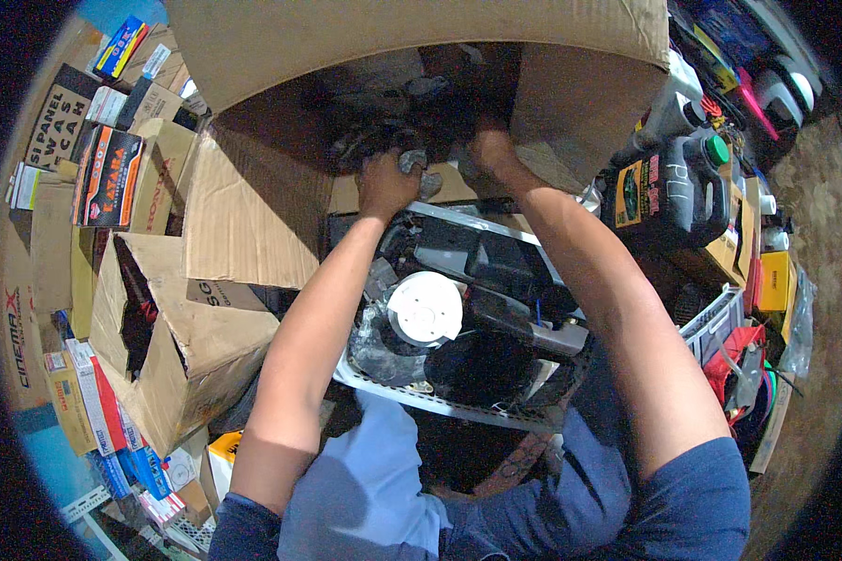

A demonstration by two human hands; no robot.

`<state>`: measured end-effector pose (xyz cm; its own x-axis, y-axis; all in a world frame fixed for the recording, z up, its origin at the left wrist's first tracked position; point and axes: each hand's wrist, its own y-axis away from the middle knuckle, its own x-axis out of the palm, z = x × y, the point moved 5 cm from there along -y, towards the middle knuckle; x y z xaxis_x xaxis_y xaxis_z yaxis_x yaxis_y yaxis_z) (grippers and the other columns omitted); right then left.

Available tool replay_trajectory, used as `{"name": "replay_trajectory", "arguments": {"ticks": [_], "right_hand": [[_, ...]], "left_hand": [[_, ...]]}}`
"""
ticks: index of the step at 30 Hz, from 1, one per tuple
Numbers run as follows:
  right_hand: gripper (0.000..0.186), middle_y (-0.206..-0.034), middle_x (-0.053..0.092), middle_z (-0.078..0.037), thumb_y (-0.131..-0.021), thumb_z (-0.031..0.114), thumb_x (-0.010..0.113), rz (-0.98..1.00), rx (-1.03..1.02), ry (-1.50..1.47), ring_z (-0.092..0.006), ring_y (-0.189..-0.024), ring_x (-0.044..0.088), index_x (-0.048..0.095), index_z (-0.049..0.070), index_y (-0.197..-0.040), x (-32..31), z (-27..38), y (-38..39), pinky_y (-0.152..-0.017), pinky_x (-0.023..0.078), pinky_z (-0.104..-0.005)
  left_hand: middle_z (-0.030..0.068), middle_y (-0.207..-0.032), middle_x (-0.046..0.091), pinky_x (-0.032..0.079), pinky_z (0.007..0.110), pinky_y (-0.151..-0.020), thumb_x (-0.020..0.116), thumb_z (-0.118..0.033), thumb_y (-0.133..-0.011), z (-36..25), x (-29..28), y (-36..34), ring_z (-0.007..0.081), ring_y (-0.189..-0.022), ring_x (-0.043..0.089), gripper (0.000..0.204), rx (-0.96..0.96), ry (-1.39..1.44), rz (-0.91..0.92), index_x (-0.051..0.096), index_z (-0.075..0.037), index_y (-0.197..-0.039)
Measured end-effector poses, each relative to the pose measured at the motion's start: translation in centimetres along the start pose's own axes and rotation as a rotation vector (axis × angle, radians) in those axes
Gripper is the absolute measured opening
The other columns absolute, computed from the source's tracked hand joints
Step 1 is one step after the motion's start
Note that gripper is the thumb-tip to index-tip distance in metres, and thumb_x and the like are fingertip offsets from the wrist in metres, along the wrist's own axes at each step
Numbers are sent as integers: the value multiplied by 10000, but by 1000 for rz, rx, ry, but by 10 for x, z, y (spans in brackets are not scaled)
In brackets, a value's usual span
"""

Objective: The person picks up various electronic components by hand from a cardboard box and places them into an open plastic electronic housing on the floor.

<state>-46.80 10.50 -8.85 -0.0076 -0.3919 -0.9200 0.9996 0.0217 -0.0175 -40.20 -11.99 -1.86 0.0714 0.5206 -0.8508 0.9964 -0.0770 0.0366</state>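
Observation:
A large cardboard box (253, 201) lies open toward me, with dark parts in its shadowed inside. Both my arms reach into it. My left hand (389, 183) is closed at the box opening, against a grey, metal-looking part (413, 161) whose kind I cannot make out. Deeper in the shade is my right hand (489, 150); its fingers are lost in the dark. Below my hands, between my legs, stands a white plastic basket (421, 403). It holds black plastic parts (477, 257) and a round white disc-shaped part (425, 309).
A smaller torn cardboard box (206, 360) stands at the left, beside stacked small cartons (108, 178). On the right are a black jug with a green cap (669, 192), a grey crate (711, 323) and a red bag (732, 360).

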Motion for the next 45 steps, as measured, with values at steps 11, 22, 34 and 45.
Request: {"name": "replay_trajectory", "arguments": {"ticks": [11, 22, 34, 45], "right_hand": [[327, -990, 693, -295, -840, 189, 694, 50, -120, -152, -443, -947, 691, 700, 3, -1109, -22, 25, 33, -845, 552, -533], [225, -963, 692, -297, -843, 119, 666, 120, -218, 37, -458, -929, 689, 692, -6, -1029, -30, 18, 43, -802, 557, -541], [419, -1106, 676, -262, -860, 183, 744, -99, -385, -255, -443, -1031, 654, 631, 3, -1221, -140, 51, 92, -898, 522, -473], [369, -893, 723, -116, -856, 254, 810, -78, -68, -386, -152, -846, 692, 720, -20, -1088, -378, 122, 216, -781, 557, -353]], "left_hand": [[256, -1235, 638, 463, 557, -1006, 699, -439, -852, -5, 6, -1, 466, -1183, 558, 557, 2, -66, -2, 655, -42, -1241], [223, -1317, 587, 322, 663, -1082, 663, -510, -874, -23, 17, 0, 445, -1294, 478, 602, 155, -202, 124, 612, -138, -1344], [236, -1446, 450, 252, 630, -1125, 660, -450, -916, -49, -34, 43, 466, -1353, 374, 686, 410, 63, -338, 466, -98, -1472], [263, -1632, 170, 214, 753, -1117, 720, -472, -861, -161, -210, 114, 462, -1495, 192, 936, 294, -127, -16, 232, -194, -1610]]}}
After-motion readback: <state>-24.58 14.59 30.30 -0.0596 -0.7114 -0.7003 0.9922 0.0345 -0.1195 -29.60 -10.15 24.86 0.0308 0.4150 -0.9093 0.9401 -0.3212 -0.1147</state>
